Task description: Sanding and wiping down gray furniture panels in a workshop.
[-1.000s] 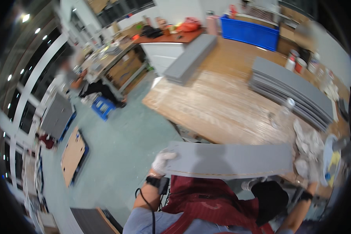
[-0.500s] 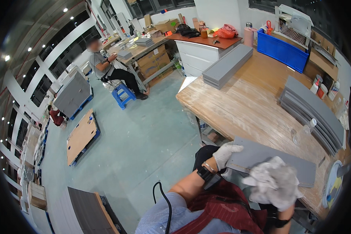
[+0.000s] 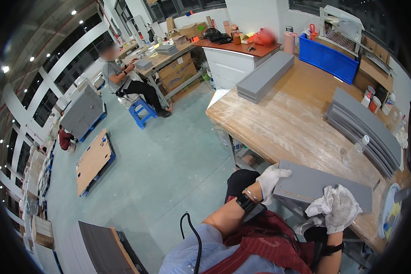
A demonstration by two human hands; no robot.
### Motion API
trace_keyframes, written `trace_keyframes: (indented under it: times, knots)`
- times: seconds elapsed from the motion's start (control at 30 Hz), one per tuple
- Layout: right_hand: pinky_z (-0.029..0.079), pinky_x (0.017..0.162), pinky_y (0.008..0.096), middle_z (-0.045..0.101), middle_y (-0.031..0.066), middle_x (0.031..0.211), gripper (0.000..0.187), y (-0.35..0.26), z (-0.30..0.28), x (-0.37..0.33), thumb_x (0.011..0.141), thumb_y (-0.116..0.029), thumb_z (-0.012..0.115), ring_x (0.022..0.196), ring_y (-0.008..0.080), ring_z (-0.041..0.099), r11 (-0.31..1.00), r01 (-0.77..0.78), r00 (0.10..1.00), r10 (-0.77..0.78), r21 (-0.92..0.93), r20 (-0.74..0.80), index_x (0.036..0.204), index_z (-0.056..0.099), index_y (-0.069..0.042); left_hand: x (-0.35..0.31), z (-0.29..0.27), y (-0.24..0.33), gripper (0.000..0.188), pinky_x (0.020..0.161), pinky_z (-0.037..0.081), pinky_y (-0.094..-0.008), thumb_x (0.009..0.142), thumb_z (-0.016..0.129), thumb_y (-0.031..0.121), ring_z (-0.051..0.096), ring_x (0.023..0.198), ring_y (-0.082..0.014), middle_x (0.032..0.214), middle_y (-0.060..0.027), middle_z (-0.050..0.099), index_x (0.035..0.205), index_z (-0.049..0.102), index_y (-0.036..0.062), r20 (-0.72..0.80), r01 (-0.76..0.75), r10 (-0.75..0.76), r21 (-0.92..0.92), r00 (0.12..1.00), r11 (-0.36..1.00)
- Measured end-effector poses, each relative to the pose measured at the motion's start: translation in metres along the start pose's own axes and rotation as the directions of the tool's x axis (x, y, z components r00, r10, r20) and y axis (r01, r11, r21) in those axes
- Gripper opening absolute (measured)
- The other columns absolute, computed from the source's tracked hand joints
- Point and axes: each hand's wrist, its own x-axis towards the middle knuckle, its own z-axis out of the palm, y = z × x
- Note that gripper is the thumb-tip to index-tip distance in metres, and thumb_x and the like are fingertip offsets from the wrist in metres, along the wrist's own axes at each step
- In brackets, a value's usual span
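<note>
A long grey panel (image 3: 306, 178) lies at the near edge of the wooden table, its near long edge toward me. My left hand (image 3: 270, 180), in a white glove, is closed on the panel's left end, with the thumb on top and the other fingers mostly hidden. In a matching glove, my right hand (image 3: 343, 212) is closed on a crumpled white rag (image 3: 322, 203). The rag touches the panel's near edge, right of its middle. Small marks show along that edge near my left hand.
The wooden table (image 3: 278, 121) holds a stack of grey panels (image 3: 267, 75) at the far left and another stack (image 3: 365, 130) at right. A clear bottle (image 3: 358, 148) lies beside the right stack. A blue bin (image 3: 326, 59) stands behind. A person (image 3: 128, 77) sits at another bench.
My right hand with the rag has moved slightly right and looks sharper, no longer smeared by motion. The panel and my left hand have shifted slightly right in the picture.
</note>
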Motion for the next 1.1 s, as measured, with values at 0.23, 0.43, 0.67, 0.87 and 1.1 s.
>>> trace_keyframes:
  times: [0.23, 0.43, 0.67, 0.87, 1.1]
  knots:
    - [0.046, 0.091, 0.0492, 0.067, 0.0150, 0.106, 0.043, 0.002, -0.006, 0.027, 0.070, -0.017, 0.072, 0.102, 0.0375, 0.061, 0.996, -0.012, 0.999, 0.007, 0.083, 0.052, 0.111, 0.070, -0.005, 0.034, -0.016, 0.008, 0.038, 0.095, 0.053, -0.0424, 0.099, 0.064, 0.024, 0.066, 0.105, -0.0276, 0.119, -0.0136, 0.069, 0.128, 0.061, -0.0007, -0.167, 0.063, -0.087, -0.147, 0.982, 0.987]
    - [0.048, 0.090, 0.0462, 0.068, 0.0115, 0.119, 0.035, 0.001, 0.002, 0.059, 0.073, -0.022, 0.072, 0.110, 0.0313, 0.062, 0.996, -0.081, 0.930, 0.086, -0.027, 0.358, 0.106, 0.072, -0.009, 0.055, -0.018, -0.006, 0.047, 0.102, 0.049, -0.0399, 0.105, 0.060, 0.036, 0.060, 0.120, -0.0227, 0.130, -0.0122, 0.065, 0.131, 0.060, -0.0023, -0.362, -0.419, 0.510, 0.302, 0.781, 0.856]
    - [0.051, 0.085, 0.0444, 0.069, 0.0129, 0.108, 0.032, 0.002, -0.014, 0.092, 0.077, -0.019, 0.068, 0.100, 0.0303, 0.065, 0.851, -0.313, 0.931, 0.187, 0.421, 0.314, 0.107, 0.070, -0.008, 0.108, -0.057, -0.033, 0.032, 0.085, 0.053, -0.0360, 0.097, 0.069, 0.026, 0.064, 0.094, -0.0187, 0.104, -0.0131, 0.070, 0.110, 0.064, -0.0036, -0.168, -0.338, 0.711, 0.790, 0.683, 0.511]
    - [0.053, 0.081, 0.0434, 0.068, 0.0140, 0.098, 0.031, -0.104, 0.023, 0.153, 0.080, -0.016, 0.064, 0.092, 0.0310, 0.067, 0.857, -0.133, 0.985, 0.059, 0.498, 0.162, 0.109, 0.069, -0.006, 0.133, -0.083, -0.013, 0.026, 0.093, 0.049, -0.0462, 0.099, 0.060, 0.024, 0.061, 0.099, -0.0304, 0.104, -0.0177, 0.064, 0.108, 0.061, 0.0009, -0.009, -0.230, 0.768, 0.952, 0.641, 0.202]
    - [0.055, 0.081, 0.0409, 0.073, 0.0051, 0.097, 0.026, -0.062, 0.019, 0.136, 0.087, -0.032, 0.064, 0.096, 0.0268, 0.070, 0.896, -0.119, 0.963, -0.001, 0.428, 0.269, 0.106, 0.071, -0.015, 0.109, -0.032, 0.017, 0.024, 0.089, 0.056, -0.0386, 0.101, 0.057, 0.017, 0.065, 0.080, -0.0196, 0.083, -0.0102, 0.066, 0.085, 0.063, -0.0001, -0.177, -0.313, 0.772, 0.841, 0.610, 0.441]
